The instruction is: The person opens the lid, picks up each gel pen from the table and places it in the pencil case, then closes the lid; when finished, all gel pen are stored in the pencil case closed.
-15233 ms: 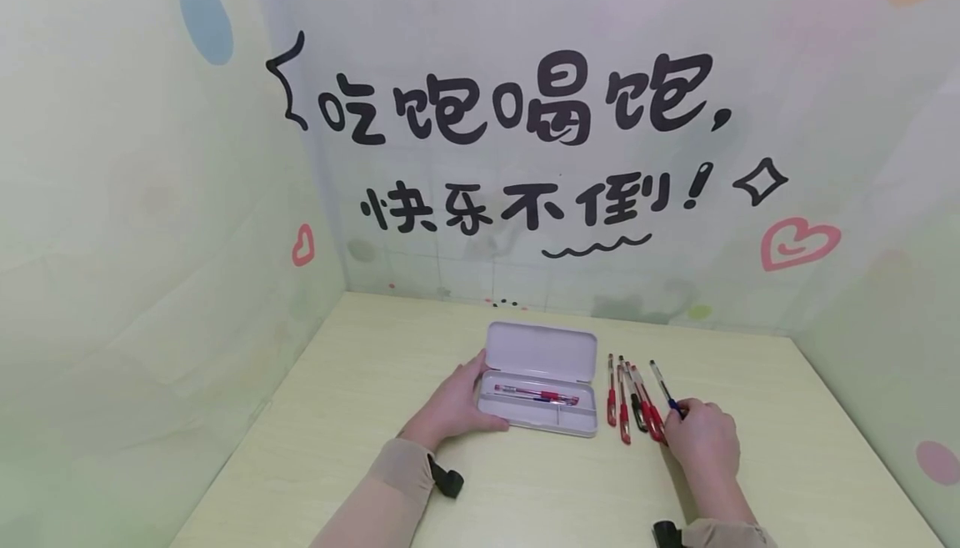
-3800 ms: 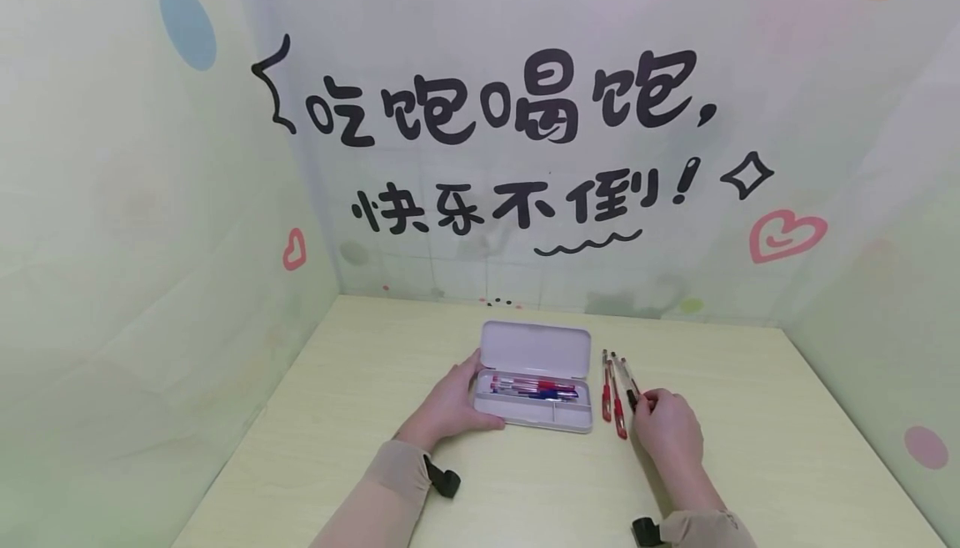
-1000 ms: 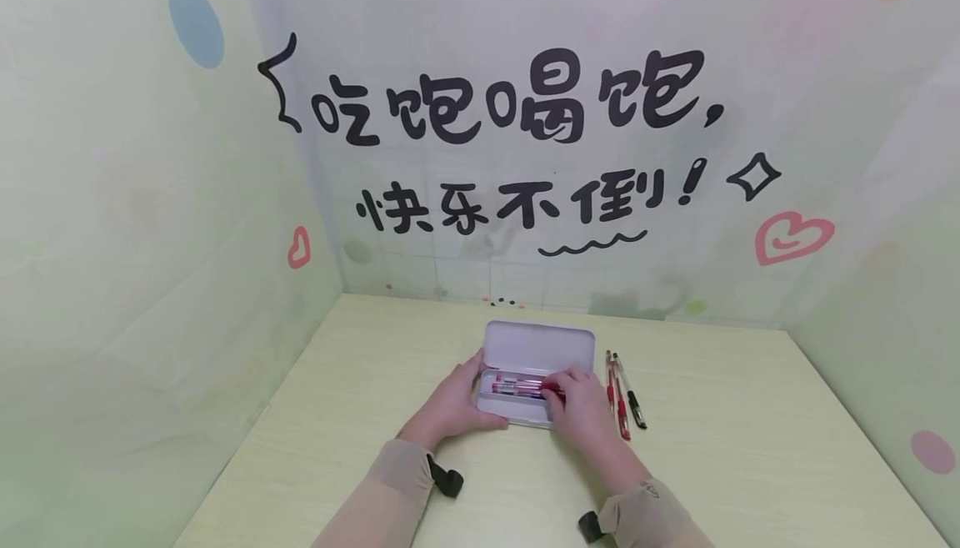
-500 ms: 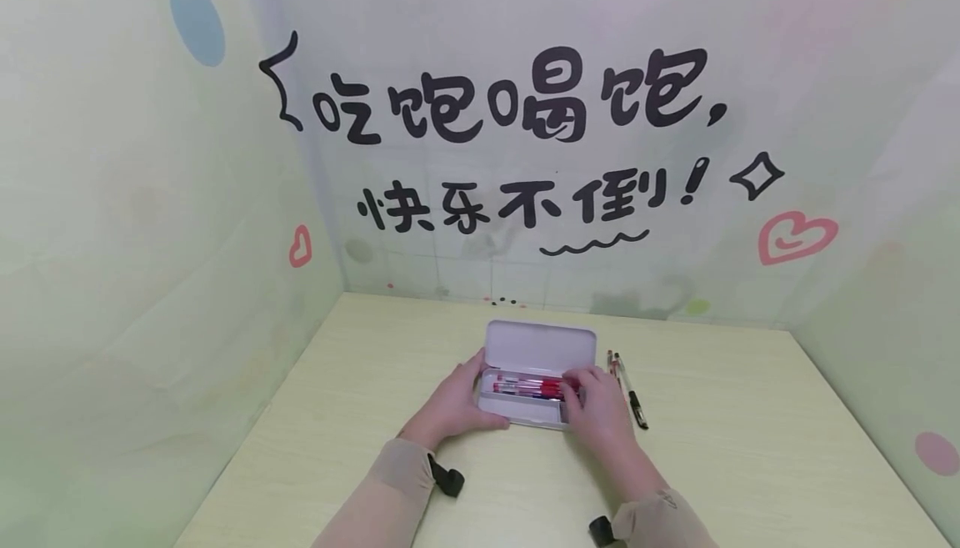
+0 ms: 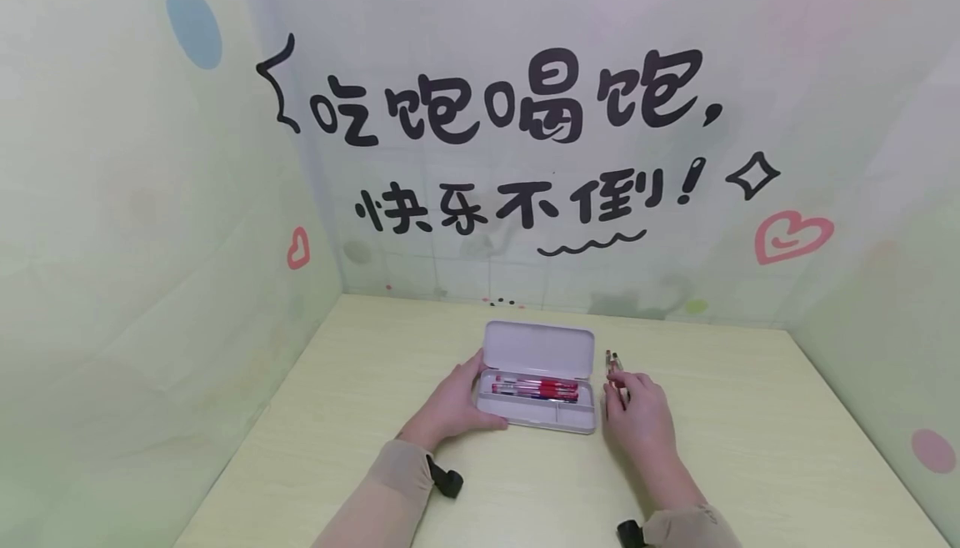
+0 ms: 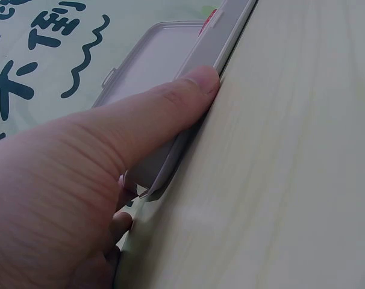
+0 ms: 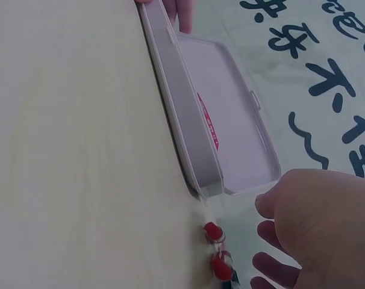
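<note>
An open pencil case lies on the table with its lid raised at the back. Several pens with red grips rest in its rear compartment. My left hand holds the case by its left end; in the left wrist view the thumb lies along the front wall. To the right of the case, my right hand reaches over the loose pens and partly hides them. In the right wrist view its parted fingers hover beside two red-ended pens, apparently without touching them.
The pale wood table meets a printed cloth wall with large dark lettering behind the case. Cloth walls also stand at left and right. A small divider splits the case's front compartment.
My right hand has let go of a red pen inside the case and moved right to the loose pens. The case has gained pens since the oldest frame; my left hand stays put.
</note>
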